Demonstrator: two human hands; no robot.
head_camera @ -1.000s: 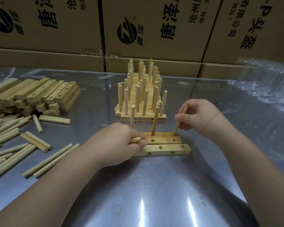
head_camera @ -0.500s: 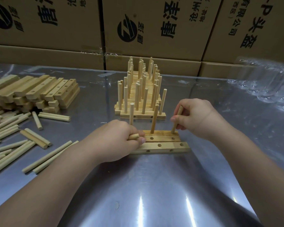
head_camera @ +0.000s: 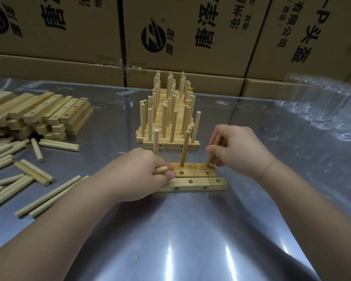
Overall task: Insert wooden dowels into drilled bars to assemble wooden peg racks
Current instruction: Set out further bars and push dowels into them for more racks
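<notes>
Head view: a wall of printed cardboard boxes [head_camera: 190, 37] stood behind a shiny metal table [head_camera: 180, 240]. Blurred clear items [head_camera: 322, 110] lay at the table's far right; what they were could not be told. At centre back sat a stack of finished peg racks [head_camera: 168, 118], at far left a pile of drilled bars [head_camera: 39, 114], and nearer on the left lay loose dowels [head_camera: 6, 159].

The left hand [head_camera: 138, 175] rested on the left end of two bars and gripped a spare dowel [head_camera: 160, 170], fingers curled round it. The right hand [head_camera: 237, 147] pinched the right dowel [head_camera: 213, 151], its foot at the far bar's end hole.

The far bar [head_camera: 193, 172] touched the near bar [head_camera: 199, 184], whose visible holes stood open. A middle dowel [head_camera: 184, 149] stood in the far bar, and a left dowel [head_camera: 156, 141] rose behind the left hand.
</notes>
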